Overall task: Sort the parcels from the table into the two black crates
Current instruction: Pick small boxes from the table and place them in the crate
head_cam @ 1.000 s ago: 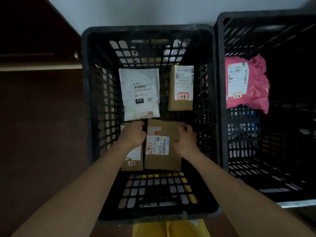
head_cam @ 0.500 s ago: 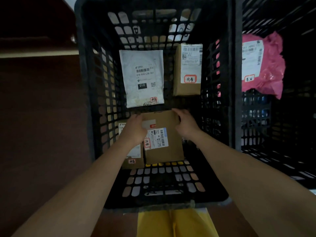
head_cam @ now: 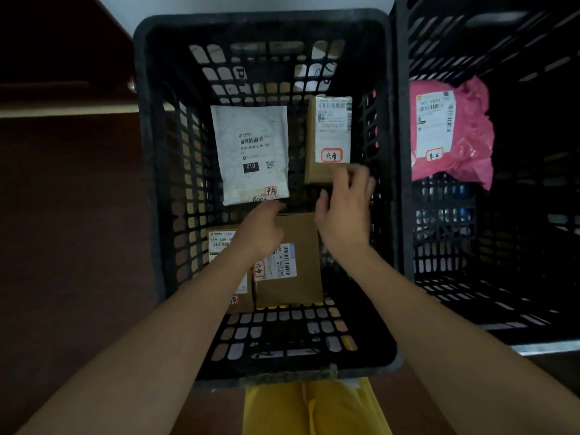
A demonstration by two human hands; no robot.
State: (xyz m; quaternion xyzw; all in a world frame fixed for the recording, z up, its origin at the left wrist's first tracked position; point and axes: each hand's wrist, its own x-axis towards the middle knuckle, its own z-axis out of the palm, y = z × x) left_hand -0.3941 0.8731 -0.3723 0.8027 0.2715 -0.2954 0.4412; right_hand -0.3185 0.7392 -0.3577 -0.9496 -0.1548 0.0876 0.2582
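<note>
Inside the left black crate (head_cam: 147,183), a square cardboard box (head_cam: 295,233) lies flat on the floor, its white shipping label (head_cam: 279,262) running lengthwise toward the crate's far wall, barcode lines crosswise. A red-bordered handwritten sticker sits at the label's left edge. The left hand (head_cam: 262,229) rests over the box's far left corner, fingers loosely curled, grasping nothing visible. The right hand (head_cam: 343,208) hovers above the box's far right corner, fingers spread and empty. Left of the box lies a narrower brown parcel (head_cam: 219,246); beyond it a white mailer (head_cam: 251,155) and a tall carton (head_cam: 328,136). A pink bag (head_cam: 464,136) lies in the right crate (head_cam: 405,152).
</note>
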